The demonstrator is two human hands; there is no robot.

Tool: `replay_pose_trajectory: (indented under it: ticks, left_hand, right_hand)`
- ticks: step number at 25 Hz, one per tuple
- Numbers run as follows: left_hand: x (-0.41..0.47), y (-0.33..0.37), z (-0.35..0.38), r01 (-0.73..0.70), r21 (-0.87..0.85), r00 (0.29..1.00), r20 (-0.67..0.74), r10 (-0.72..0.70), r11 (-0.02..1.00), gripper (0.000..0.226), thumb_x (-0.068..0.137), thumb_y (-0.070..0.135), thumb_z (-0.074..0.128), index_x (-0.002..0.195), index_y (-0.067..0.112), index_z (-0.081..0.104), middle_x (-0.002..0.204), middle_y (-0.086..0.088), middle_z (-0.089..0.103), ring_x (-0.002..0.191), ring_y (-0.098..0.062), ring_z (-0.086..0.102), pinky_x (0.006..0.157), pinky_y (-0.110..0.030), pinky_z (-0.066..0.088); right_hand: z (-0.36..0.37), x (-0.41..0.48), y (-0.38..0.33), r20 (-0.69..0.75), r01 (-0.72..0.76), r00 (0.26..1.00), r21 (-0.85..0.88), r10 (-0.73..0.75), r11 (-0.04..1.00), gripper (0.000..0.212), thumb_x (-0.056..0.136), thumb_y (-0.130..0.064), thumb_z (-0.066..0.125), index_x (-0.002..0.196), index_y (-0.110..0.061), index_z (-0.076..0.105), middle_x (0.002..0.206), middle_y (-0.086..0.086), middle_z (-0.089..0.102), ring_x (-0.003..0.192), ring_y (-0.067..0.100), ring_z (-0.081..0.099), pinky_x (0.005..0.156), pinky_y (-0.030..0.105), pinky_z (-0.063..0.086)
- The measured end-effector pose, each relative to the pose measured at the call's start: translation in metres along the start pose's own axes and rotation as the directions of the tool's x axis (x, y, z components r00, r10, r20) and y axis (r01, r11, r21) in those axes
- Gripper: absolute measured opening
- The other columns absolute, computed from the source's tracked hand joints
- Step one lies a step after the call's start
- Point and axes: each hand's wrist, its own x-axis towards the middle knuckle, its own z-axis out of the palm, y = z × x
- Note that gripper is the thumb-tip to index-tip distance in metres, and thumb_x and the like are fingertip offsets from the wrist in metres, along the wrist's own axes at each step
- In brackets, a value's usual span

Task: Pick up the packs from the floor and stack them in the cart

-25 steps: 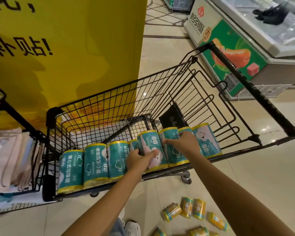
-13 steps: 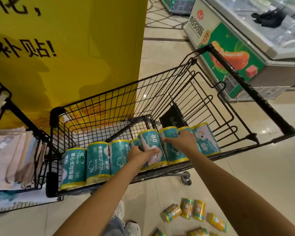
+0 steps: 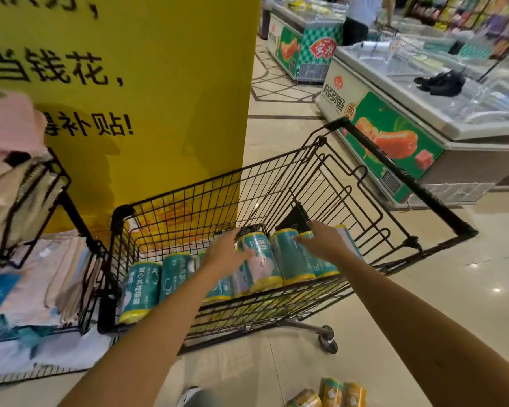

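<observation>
Packs [image 3: 288,257] sit under both hands: left hand [image 3: 225,254], fingers straight, presses one; right hand [image 3: 325,242] rests across those at its 3 o'clock, grip unclear. Squeeze them gently upright and tight along the cart's [image 3: 121,215] near wall. Floor packs [image 3: 332,392] wait at 5 o'clock.

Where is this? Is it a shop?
Most likely a supermarket. There is a wire shopping cart, long chest freezers with food pictures on their fronts, and shelves packed with colourful goods at the back.
</observation>
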Motion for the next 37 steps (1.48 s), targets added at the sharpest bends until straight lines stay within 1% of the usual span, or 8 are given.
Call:
replay_pose_trajectory:
  ticks: [4, 7, 10, 15, 20, 23, 29, 37]
  left_hand:
    - [0.003, 0.032, -0.038, -0.195, 0.338, 0.981, 0.06, 0.186, 0.921, 0.078, 0.088, 0.054, 0.056, 0.151, 0.022, 0.021, 0.157, -0.004, 0.021, 0.144, -0.025, 0.022, 0.115, -0.041, 0.025]
    - [0.003, 0.071, -0.058, -0.314, 0.571, 0.945, 0.111, 0.308, 0.758, 0.077, 0.089, 0.06, 0.049, 0.15, 0.021, 0.023, 0.156, -0.005, 0.025, 0.142, -0.025, 0.024, 0.114, -0.043, 0.025]
    - [-0.005, 0.113, -0.059, -0.443, 0.679, 0.881, 0.209, 0.424, 0.586, 0.078, 0.088, 0.065, 0.045, 0.15, 0.022, 0.023, 0.156, -0.004, 0.026, 0.142, -0.026, 0.025, 0.115, -0.047, 0.021]
    - [-0.043, 0.161, -0.037, -0.67, 0.644, 0.7, 0.384, 0.602, 0.369, 0.078, 0.088, 0.066, 0.044, 0.15, 0.023, 0.024, 0.154, -0.006, 0.03, 0.139, -0.028, 0.03, 0.114, -0.047, 0.024]
    - [-0.126, 0.171, 0.026, -0.878, 0.421, 0.451, 0.564, 0.692, 0.229, 0.075, 0.088, 0.065, 0.046, 0.146, 0.019, 0.034, 0.146, -0.008, 0.042, 0.132, -0.027, 0.04, 0.105, -0.037, 0.035]
    - [-0.179, 0.158, 0.069, -0.928, 0.334, 0.353, 0.651, 0.672, 0.164, 0.077, 0.088, 0.066, 0.042, 0.148, 0.02, 0.028, 0.146, -0.01, 0.041, 0.131, -0.029, 0.04, 0.104, -0.038, 0.035]
    - [-0.248, 0.097, 0.151, -0.942, 0.288, 0.334, 0.766, 0.549, 0.171, 0.078, 0.088, 0.066, 0.042, 0.149, 0.021, 0.023, 0.149, -0.006, 0.036, 0.132, -0.029, 0.038, 0.104, -0.04, 0.035]
    - [-0.239, 0.042, 0.323, -0.901, 0.335, 0.422, 0.82, 0.387, 0.275, 0.082, 0.09, 0.06, 0.043, 0.152, 0.02, 0.008, 0.158, -0.004, 0.017, 0.142, -0.024, 0.025, 0.109, -0.039, 0.032]
  right_hand:
    - [-0.033, -0.021, -0.007, -0.072, 0.109, 0.99, -0.158, -0.121, 0.981, 0.063, 0.094, -0.04, 0.055, 0.145, -0.011, 0.032, 0.141, 0.013, 0.047, 0.127, 0.028, 0.045, 0.098, 0.034, 0.04]
    - [-0.053, -0.04, -0.006, -0.153, 0.051, 0.984, -0.218, -0.086, 0.975, 0.062, 0.093, -0.042, 0.054, 0.141, -0.009, 0.035, 0.14, 0.013, 0.045, 0.127, 0.029, 0.044, 0.1, 0.037, 0.039]
    - [-0.071, -0.069, -0.002, -0.259, -0.029, 0.965, -0.25, -0.038, 0.968, 0.057, 0.092, -0.043, 0.055, 0.136, -0.009, 0.04, 0.133, 0.013, 0.05, 0.12, 0.03, 0.049, 0.096, 0.039, 0.045]
    - [-0.075, -0.147, 0.013, -0.408, -0.252, 0.901, -0.209, 0.15, 0.945, 0.055, 0.09, -0.045, 0.056, 0.132, -0.012, 0.043, 0.128, 0.012, 0.055, 0.116, 0.031, 0.053, 0.09, 0.04, 0.048]
    - [-0.05, -0.27, 0.043, -0.51, -0.49, 0.756, -0.025, 0.41, 0.872, 0.066, 0.093, -0.044, 0.052, 0.147, -0.013, 0.027, 0.135, 0.01, 0.05, 0.12, 0.029, 0.051, 0.091, 0.034, 0.045]
    - [-0.021, -0.338, 0.067, -0.5, -0.622, 0.658, 0.061, 0.564, 0.78, 0.068, 0.093, -0.046, 0.051, 0.147, -0.013, 0.025, 0.136, 0.011, 0.049, 0.122, 0.03, 0.049, 0.091, 0.036, 0.044]
    - [0.072, -0.436, 0.116, -0.331, -0.778, 0.504, 0.227, 0.798, 0.586, 0.06, 0.093, -0.046, 0.05, 0.138, -0.01, 0.035, 0.13, 0.014, 0.052, 0.121, 0.032, 0.048, 0.092, 0.039, 0.042]
    - [0.181, -0.419, 0.244, -0.093, -0.795, 0.54, 0.272, 0.837, 0.543, 0.057, 0.094, -0.048, 0.047, 0.134, -0.01, 0.038, 0.124, 0.011, 0.054, 0.115, 0.031, 0.052, 0.085, 0.039, 0.043]
